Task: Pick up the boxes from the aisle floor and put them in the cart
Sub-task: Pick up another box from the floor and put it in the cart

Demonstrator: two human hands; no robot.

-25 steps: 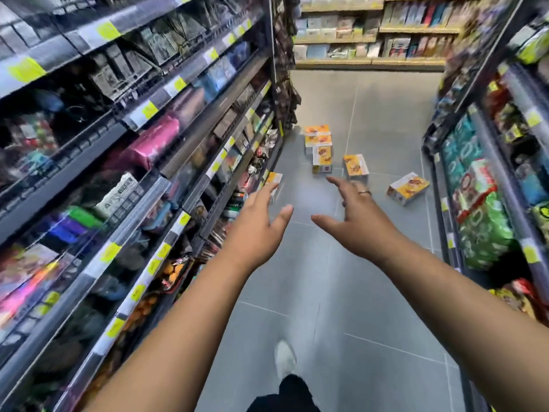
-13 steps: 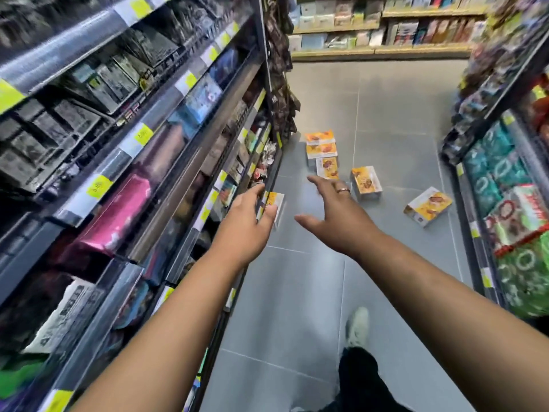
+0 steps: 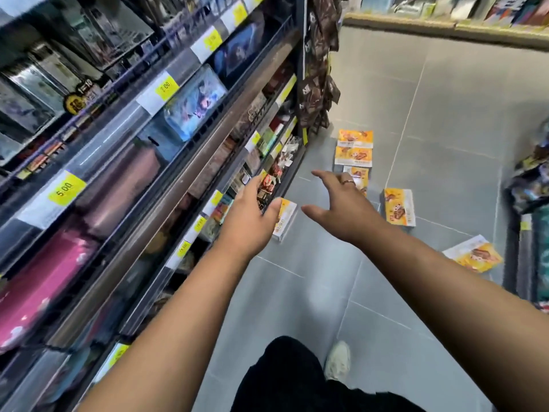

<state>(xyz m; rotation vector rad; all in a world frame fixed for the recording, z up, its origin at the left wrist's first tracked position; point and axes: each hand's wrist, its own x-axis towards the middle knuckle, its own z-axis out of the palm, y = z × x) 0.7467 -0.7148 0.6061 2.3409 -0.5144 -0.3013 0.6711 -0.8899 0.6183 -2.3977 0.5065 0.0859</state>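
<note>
The left grip (image 3: 249, 217) and right grip (image 3: 344, 208) are stretching forward, fingers spreading wide and holding nothing, over orange boxes (image 3: 399, 207) lying scattered on the grey aisle floor (image 3: 445, 99).

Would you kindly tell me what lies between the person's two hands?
In the head view, the gap between the left hand and the right hand shows the nearest yellow box, by the shelf base, and bare grey floor.
</note>
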